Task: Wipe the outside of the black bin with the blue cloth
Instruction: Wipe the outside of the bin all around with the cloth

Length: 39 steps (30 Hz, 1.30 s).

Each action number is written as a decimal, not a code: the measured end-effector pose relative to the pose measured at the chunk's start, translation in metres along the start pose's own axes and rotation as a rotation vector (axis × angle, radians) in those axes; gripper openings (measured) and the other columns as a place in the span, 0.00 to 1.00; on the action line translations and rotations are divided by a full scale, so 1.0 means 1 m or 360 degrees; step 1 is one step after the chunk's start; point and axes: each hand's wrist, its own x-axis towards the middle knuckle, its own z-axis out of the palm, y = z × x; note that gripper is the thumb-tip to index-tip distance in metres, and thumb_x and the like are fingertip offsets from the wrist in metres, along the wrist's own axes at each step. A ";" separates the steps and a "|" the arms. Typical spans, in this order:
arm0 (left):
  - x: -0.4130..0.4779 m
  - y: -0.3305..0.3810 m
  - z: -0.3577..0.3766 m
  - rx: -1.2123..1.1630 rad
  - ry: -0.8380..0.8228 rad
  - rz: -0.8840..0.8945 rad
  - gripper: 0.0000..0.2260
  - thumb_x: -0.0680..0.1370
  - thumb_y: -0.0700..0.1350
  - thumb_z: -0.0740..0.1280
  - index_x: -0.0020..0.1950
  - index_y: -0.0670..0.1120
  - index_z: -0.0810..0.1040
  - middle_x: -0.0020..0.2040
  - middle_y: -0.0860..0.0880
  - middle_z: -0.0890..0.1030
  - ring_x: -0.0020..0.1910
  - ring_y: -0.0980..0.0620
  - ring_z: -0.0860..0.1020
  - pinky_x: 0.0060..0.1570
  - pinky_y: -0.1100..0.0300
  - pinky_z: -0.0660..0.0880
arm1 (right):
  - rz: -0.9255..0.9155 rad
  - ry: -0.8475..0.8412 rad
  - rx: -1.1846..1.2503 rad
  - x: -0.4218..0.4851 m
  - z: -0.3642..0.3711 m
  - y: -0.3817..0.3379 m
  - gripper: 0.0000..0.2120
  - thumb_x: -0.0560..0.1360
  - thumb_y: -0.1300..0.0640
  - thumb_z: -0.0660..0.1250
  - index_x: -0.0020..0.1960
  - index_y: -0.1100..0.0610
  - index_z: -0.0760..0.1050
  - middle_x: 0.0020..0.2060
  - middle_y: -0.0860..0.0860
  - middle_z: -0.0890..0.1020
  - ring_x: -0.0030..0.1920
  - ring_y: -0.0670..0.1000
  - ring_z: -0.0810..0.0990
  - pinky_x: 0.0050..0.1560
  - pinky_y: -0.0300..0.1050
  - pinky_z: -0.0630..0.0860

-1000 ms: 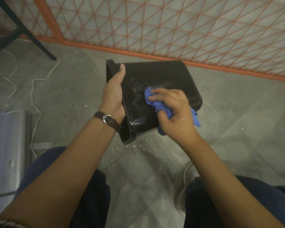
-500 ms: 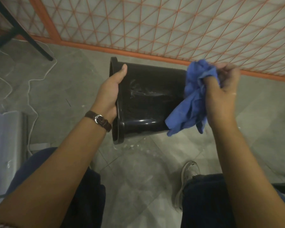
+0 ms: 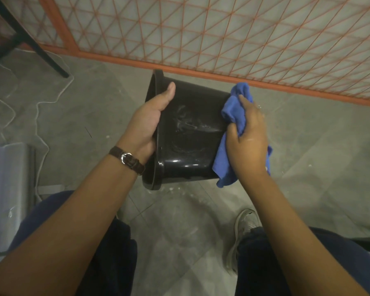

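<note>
The black bin [image 3: 190, 133] is held sideways above the floor, its rim to the left and its base to the right. My left hand [image 3: 150, 122] grips the rim, thumb on the outer wall and fingers hidden inside. White wet streaks show on the bin's side. My right hand [image 3: 247, 137] holds the blue cloth [image 3: 235, 112] and presses it against the bin's base end. Part of the cloth hangs below the hand.
An orange mesh fence [image 3: 222, 35] runs across the back. A black stand leg [image 3: 41, 52] and a white cable [image 3: 41, 116] lie at the left, beside a grey metal surface [image 3: 9, 189]. My knees and one shoe [image 3: 244, 227] are below on the grey tiled floor.
My right hand lifted the cloth off the bin's side, swung it up to the right, and now presses it onto the base end. The bin has turned slightly in my left hand.
</note>
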 end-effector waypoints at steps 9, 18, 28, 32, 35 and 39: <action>0.002 0.003 -0.007 0.0020 0.0039 -0.0029 0.17 0.78 0.53 0.63 0.55 0.42 0.81 0.56 0.39 0.82 0.51 0.45 0.83 0.57 0.49 0.79 | -0.0642 -0.0135 0.0373 -0.004 0.005 -0.002 0.13 0.68 0.66 0.61 0.49 0.61 0.80 0.54 0.53 0.80 0.61 0.54 0.77 0.67 0.56 0.68; 0.000 -0.008 0.004 0.0045 -0.0038 -0.0041 0.16 0.79 0.52 0.62 0.53 0.41 0.81 0.52 0.41 0.83 0.45 0.47 0.84 0.46 0.56 0.81 | -0.0349 0.0020 -0.0069 0.003 0.012 -0.010 0.26 0.71 0.56 0.55 0.68 0.60 0.70 0.66 0.60 0.72 0.68 0.59 0.69 0.69 0.63 0.62; 0.001 -0.004 -0.001 0.0151 -0.0009 0.0045 0.14 0.79 0.52 0.62 0.47 0.45 0.83 0.47 0.45 0.85 0.45 0.49 0.84 0.44 0.58 0.81 | -0.0272 0.0382 0.0481 0.009 0.001 -0.001 0.14 0.67 0.68 0.60 0.37 0.49 0.74 0.42 0.47 0.81 0.48 0.49 0.79 0.55 0.40 0.71; -0.001 -0.011 0.006 0.0226 -0.0066 -0.0018 0.14 0.77 0.51 0.64 0.44 0.44 0.84 0.46 0.44 0.85 0.45 0.49 0.84 0.47 0.57 0.81 | 0.0137 0.0291 0.0349 0.019 -0.001 -0.007 0.19 0.73 0.62 0.60 0.63 0.53 0.72 0.53 0.40 0.78 0.55 0.36 0.76 0.59 0.30 0.70; -0.001 -0.020 0.010 0.0341 -0.0005 -0.0023 0.13 0.76 0.51 0.68 0.47 0.41 0.84 0.48 0.41 0.85 0.46 0.45 0.84 0.52 0.53 0.80 | 0.0110 0.0079 0.0246 0.017 0.004 -0.013 0.25 0.75 0.61 0.60 0.71 0.53 0.64 0.54 0.38 0.77 0.50 0.36 0.77 0.57 0.30 0.71; -0.003 -0.023 0.011 0.0425 0.0072 0.0005 0.14 0.75 0.50 0.69 0.48 0.39 0.84 0.47 0.38 0.84 0.46 0.42 0.83 0.55 0.46 0.78 | -0.0048 -0.0096 0.0440 0.006 0.016 -0.019 0.22 0.73 0.65 0.60 0.66 0.57 0.70 0.57 0.46 0.79 0.56 0.39 0.77 0.58 0.32 0.72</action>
